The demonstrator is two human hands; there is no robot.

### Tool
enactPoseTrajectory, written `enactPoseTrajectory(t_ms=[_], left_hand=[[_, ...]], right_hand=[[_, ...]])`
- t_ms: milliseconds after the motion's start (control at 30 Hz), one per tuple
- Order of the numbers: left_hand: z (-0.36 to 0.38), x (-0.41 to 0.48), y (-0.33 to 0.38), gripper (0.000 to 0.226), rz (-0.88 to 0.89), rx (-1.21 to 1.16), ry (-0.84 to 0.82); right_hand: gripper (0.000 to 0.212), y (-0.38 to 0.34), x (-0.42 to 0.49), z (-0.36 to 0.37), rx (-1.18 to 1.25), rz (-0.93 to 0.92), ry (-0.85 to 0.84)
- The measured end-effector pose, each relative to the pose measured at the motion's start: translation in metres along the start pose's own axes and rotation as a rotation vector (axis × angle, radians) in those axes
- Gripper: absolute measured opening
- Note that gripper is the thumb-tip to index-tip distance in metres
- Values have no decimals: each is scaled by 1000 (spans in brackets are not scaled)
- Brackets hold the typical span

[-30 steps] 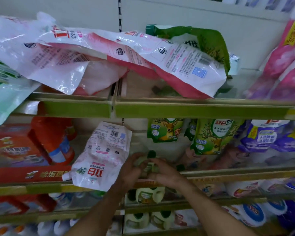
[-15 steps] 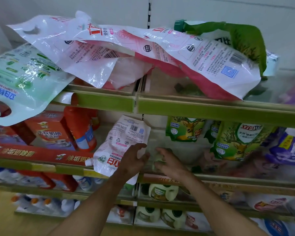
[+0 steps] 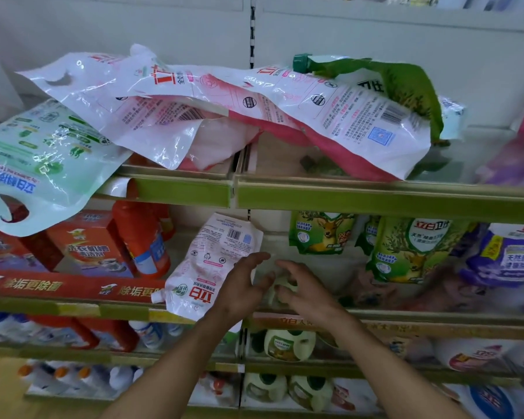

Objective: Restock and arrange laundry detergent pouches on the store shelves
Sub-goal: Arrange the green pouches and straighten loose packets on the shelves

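My left hand [image 3: 242, 285] is at the front of the middle shelf with its fingers spread, just in front of a small white-and-pink pouch [image 3: 221, 258] that leans upside down there. My right hand [image 3: 306, 290] is beside it, fingers loosely curled around a small pale green pouch [image 3: 282, 284] that is blurred and mostly hidden. On the upper shelf, big pink-and-white pouches [image 3: 285, 116] lie flat across each other with a green capped pouch [image 3: 406, 86] on top. Green deer pouches [image 3: 406, 249] stand at the right of the middle shelf.
A large white-and-green pouch [image 3: 37, 164] hangs over the upper shelf's left edge. An orange bottle [image 3: 146, 240] and red boxes [image 3: 85, 243] fill the middle shelf's left; purple pouches [image 3: 508, 255] stand far right. Pale green jugs [image 3: 288, 343] sit on the shelf below.
Both hands were pressed together on the small green pouch; the left hand's fingers have now spread off it. The view has swung left and down across the shelves.
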State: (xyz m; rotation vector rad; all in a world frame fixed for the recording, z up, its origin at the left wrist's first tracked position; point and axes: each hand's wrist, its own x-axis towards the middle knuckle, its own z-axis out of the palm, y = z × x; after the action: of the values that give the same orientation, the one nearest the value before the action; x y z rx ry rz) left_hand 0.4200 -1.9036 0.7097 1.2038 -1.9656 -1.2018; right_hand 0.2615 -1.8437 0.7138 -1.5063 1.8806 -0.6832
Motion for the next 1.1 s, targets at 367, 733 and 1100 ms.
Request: enactPoseTrajectory(t_ms=[367,733,1100], left_hand=[[2,-16,52,39,153,-20,-22],[12,-38,148,39,368,-66,-72],[35,-60,229,27,503,-142,31]], right_hand=[[47,-15,-40,-46,73,-93,142],[27,-42,-96,-112,140,-267,419],[17,-42,-128,-185,147,-485,619]])
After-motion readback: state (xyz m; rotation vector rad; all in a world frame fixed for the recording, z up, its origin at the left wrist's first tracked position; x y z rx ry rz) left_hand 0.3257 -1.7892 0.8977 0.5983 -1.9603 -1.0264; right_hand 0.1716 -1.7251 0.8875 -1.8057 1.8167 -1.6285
